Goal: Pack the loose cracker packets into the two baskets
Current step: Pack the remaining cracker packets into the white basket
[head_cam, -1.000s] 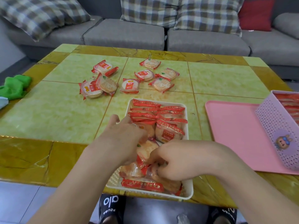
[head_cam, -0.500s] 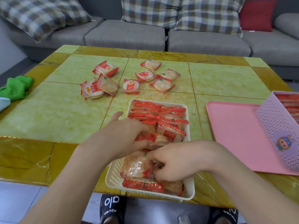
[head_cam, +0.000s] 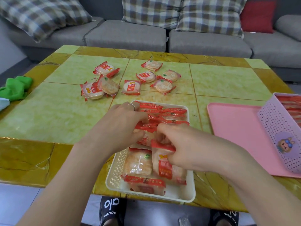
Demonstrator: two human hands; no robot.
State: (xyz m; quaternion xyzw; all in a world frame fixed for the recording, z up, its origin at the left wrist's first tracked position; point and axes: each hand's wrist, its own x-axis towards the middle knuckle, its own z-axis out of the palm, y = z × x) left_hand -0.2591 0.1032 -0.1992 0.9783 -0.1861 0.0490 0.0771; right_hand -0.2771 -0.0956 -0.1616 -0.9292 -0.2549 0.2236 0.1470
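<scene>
Item 1, white basket (head_cam: 117,167): set at the near edge of the desk (head_cam: 53,115), long axis running away from the person. Its far half is filled with cracker packets stood on edge in rows; in the near half 3 packets are seen lying looser and flatter, with bare floor showing at the near right corner.

Item 2, left hand (head_cam: 123,123): placed over the middle of the white basket, fingers curled down onto the upright packets; a ring is worn on 1 finger. Whether a packet is gripped or only pressed cannot be told.

Item 3, right hand (head_cam: 184,147): placed just beside the left hand, slightly nearer the person. Its fingers are curled round the top edge of 1 tilted packet (head_cam: 164,165), which is held inside the basket.

Item 4, loose packets (head_cam: 132,87): 8 are counted on the desk beyond the far end of the white basket, in 2 small groups, 3 to the left and 5 in the middle. They lie straight ahead of both hands; the left group is judged nearer the left hand.

Item 5, purple basket (head_cam: 276,132): standing on a pink tray (head_cam: 236,128) at the right, already lined with packets, well apart from the loose ones.

Judgement: the held packet is being settled upright; the loose packets are not yet packed, and a forward reach over the basket is called for.
</scene>
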